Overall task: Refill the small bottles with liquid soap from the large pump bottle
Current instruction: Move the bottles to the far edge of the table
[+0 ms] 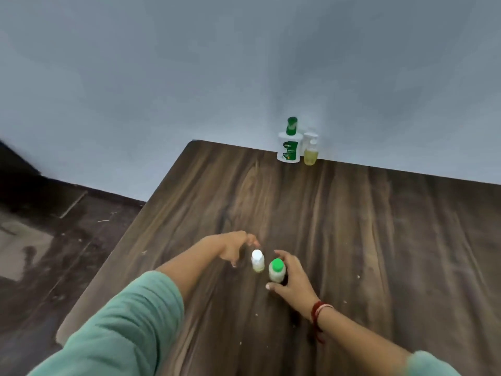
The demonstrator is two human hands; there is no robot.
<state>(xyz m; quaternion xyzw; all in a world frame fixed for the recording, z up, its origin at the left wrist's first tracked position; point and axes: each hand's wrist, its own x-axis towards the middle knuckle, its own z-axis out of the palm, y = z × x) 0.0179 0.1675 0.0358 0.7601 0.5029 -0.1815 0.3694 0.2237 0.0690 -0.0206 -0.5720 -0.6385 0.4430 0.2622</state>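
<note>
Two small bottles stand close together on the dark wooden table (pixel 352 226). The one with a white cap (pixel 257 261) holds a little yellowish liquid. My left hand (pixel 234 248) hovers just left of it with fingers spread, not clearly touching it. The other small bottle has a green cap (pixel 276 270). My right hand (pixel 291 275) curls round it from the right, thumb in front and fingers behind. The large white pump bottle with a green pump (pixel 289 146) stands far back against the wall, well beyond both hands.
A small clear pump bottle of yellow liquid (pixel 310 154) stands right of the large bottle, with a clear container (pixel 310 136) behind it. The table's left edge (pixel 130 240) drops to a dark floor. A grey wall (pixel 244 63) backs the table.
</note>
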